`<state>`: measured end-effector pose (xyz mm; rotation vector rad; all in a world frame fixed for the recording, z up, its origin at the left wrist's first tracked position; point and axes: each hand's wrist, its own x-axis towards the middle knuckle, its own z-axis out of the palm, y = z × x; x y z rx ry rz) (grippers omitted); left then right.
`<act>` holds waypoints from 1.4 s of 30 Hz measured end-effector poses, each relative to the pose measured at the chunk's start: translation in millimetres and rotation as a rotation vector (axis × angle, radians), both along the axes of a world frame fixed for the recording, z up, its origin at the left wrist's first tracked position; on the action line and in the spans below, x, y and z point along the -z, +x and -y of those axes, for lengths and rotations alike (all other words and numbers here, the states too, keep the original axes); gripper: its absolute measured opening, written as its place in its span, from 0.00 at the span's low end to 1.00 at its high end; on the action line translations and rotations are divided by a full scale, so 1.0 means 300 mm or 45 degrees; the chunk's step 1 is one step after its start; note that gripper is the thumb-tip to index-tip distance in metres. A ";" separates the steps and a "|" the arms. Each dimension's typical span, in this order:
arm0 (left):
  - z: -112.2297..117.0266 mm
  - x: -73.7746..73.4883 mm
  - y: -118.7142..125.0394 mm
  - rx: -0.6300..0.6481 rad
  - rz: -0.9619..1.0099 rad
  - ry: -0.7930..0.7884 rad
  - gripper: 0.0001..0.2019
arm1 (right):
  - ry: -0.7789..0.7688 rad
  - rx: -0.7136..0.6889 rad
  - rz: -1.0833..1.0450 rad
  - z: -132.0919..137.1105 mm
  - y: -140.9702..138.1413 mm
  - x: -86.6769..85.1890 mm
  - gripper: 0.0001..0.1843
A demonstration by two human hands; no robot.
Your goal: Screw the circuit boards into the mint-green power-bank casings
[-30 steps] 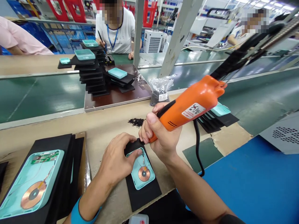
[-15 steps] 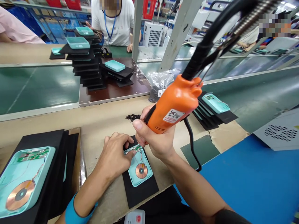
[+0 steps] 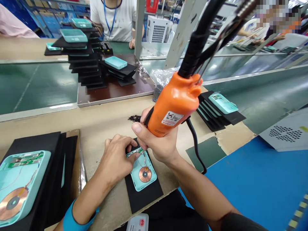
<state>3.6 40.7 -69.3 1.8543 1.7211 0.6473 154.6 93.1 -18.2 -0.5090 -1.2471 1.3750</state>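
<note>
My right hand is wrapped round an orange electric screwdriver, tilted, its lower end hidden behind my fingers over the top of a teal plastic casing. The casing lies on a black foam sheet. Inside it are a round copper coil, thin wires and a green circuit board along the far edge. At that far left corner my left hand pinches the casing, thumb over the board and fingers curled past the rim. Whether a screw sits under the screwdriver cannot be seen.
A pile of tiny black screws lies beyond my hands. Stacked foam sheets with an open casing stand at left, another stack with a casing at right. A person sits across the conveyor. A black cable hangs by my right forearm.
The view has shifted slightly, and the screwdriver appears a little further left and more upright. Both hands keep their holds on the screwdriver and the casing.
</note>
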 end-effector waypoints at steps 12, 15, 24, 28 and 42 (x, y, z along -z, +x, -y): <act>0.004 0.021 -0.001 0.032 -0.045 0.079 0.14 | -0.015 0.020 0.119 -0.014 -0.010 0.027 0.20; 0.003 0.015 -0.002 0.025 -0.046 0.066 0.13 | 0.007 -0.011 0.072 -0.016 -0.013 0.021 0.19; -0.003 -0.017 -0.009 -0.005 0.014 -0.060 0.10 | 0.051 0.054 -0.125 -0.082 0.068 -0.020 0.19; -0.025 -0.037 -0.022 -0.046 0.114 -0.081 0.09 | 0.112 0.244 -0.234 -0.116 0.088 -0.020 0.18; -0.356 -0.003 0.073 -0.023 -0.307 0.197 0.08 | 0.083 0.439 -0.306 -0.151 0.108 -0.018 0.20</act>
